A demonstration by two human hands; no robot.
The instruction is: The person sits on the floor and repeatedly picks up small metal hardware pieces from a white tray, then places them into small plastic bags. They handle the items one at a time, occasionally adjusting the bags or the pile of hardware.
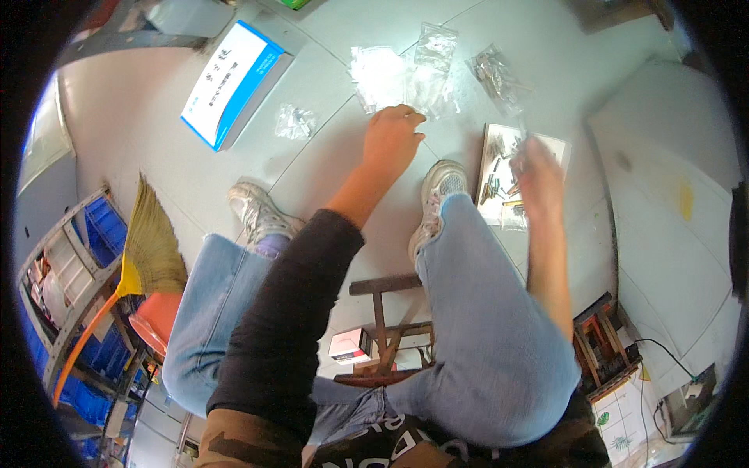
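Note:
My left hand [392,139] hovers by the lower edge of a clear plastic bag [379,78] that shines with glare. Its thumb and index finger are apart, and nothing shows between them. Over a shallow white tray [555,148] is my right hand [538,173], smeared by motion, so its grip is hidden. Small metal parts [491,187] lie loose in the tray. Just beyond it, a clear bag of dark parts [495,72] rests on the floor. Another small clear bag [435,45] overlaps the glaring one.
A blue and white box [234,84] lies at the far left, with a small bag of parts [296,122] beside it. My shoes [445,187] stand on the tiles. A yellow broom [152,242] leans by a shelf of blue bins [105,226]. A pale panel [663,171] stands at right.

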